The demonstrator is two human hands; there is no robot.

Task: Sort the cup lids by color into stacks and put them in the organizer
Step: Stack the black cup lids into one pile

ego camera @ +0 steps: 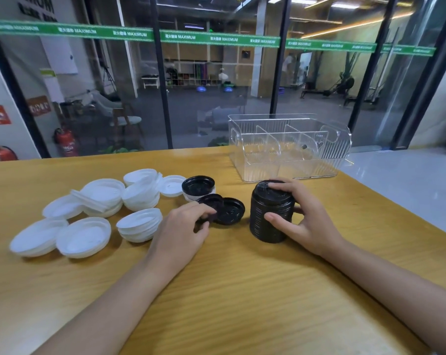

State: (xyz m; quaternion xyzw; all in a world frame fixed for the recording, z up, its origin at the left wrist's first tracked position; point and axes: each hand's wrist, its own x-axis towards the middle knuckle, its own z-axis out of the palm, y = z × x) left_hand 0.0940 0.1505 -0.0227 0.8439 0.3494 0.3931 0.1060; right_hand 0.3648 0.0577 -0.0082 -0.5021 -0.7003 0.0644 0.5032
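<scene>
Stack [270, 216] is being gripped by part-hidden right hand [309, 221]; left of it, lid [211, 202] is being pinched by left hand [183, 226].

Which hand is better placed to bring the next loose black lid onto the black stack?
Left. The left hand pinches a loose black lid right beside the black stack, while the right hand grips that stack, which stands upright on the table.
</scene>
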